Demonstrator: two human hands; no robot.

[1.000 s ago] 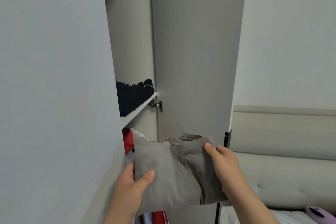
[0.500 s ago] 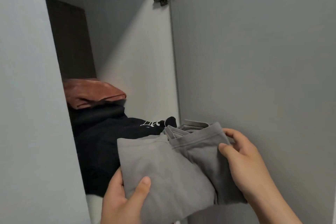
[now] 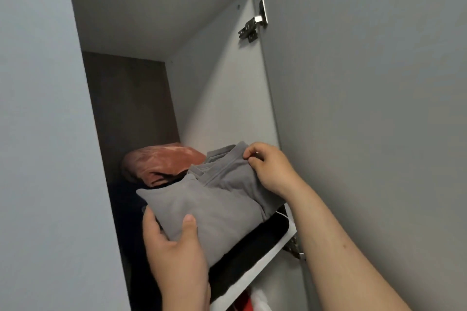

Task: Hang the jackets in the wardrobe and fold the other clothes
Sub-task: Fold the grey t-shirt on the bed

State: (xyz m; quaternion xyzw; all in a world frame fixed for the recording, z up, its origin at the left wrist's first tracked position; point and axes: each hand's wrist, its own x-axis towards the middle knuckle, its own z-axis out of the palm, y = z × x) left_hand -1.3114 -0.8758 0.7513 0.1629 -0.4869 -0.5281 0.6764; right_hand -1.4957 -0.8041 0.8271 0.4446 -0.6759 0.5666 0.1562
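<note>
Within the last second the folded grey top [image 3: 217,204] has gone from below the shelf [image 3: 255,278], out by the door edge, up to shelf height and in over it. It now sits partly above the shelf, its far end reaching in and its near end still out past the shelf's front edge. That suggests the folding of this piece is finished and only the stowing remains.

The left hand [image 3: 177,255] grasps the top's near left corner, thumb pressed on the upper face and fingers tucked underneath. The right hand [image 3: 273,171] pinches the far right edge by the collar, fingers curled over the cloth. So the top spans between the two hands, carried by them more than by anything below.

On the shelf, dark clothes [image 3: 252,242] lie right under the top, and whether the two touch cannot be told. A brown bundle [image 3: 164,159] rests at the back of the shelf, just beyond the top's far end.
</note>
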